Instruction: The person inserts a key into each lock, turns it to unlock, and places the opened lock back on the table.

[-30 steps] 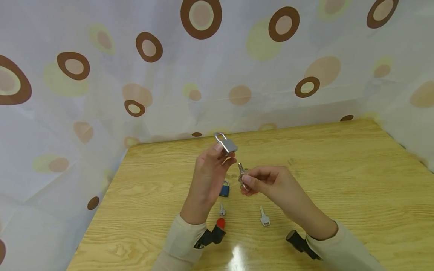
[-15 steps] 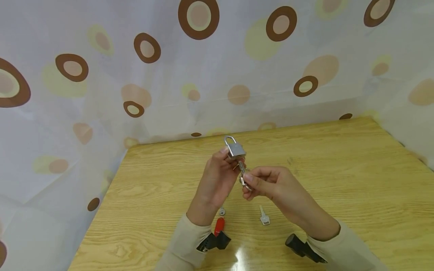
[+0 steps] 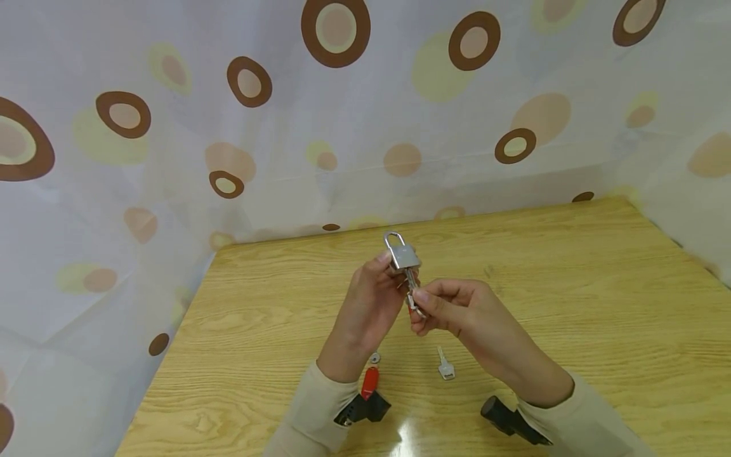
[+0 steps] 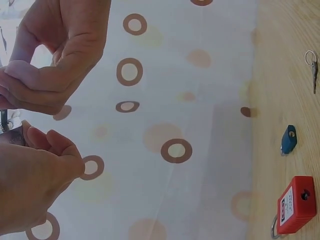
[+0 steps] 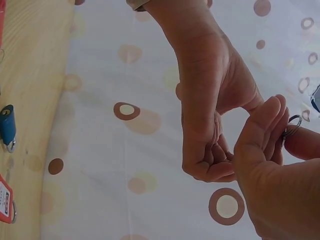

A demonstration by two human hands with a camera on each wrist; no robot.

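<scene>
My left hand [image 3: 365, 311] grips a silver padlock [image 3: 404, 256] by its body, shackle upward, above the table. Below it, my right hand [image 3: 474, 324] pinches a key [image 3: 411, 279] on a ring, the blade meeting the padlock's underside; how deep it sits I cannot tell. Something red shows by the right fingers. In the left wrist view the padlock [image 4: 14, 136] is at the left edge between both hands. A metal ring [image 5: 295, 125] sticks out from the right hand's fingers in the right wrist view.
On the table [image 3: 257, 330] lie a key [image 3: 447, 368] and a red tag [image 3: 370, 382] beside a partly hidden key [image 3: 374, 358]. The left wrist view shows a blue padlock [image 4: 289, 139], a red padlock [image 4: 296, 206] and a ringed key [image 4: 314, 72].
The left hand has moved right and slightly down with the silver padlock, which now stands more upright. Its underside has come against the key in the right hand. The blue padlock has become hidden in the head view.
</scene>
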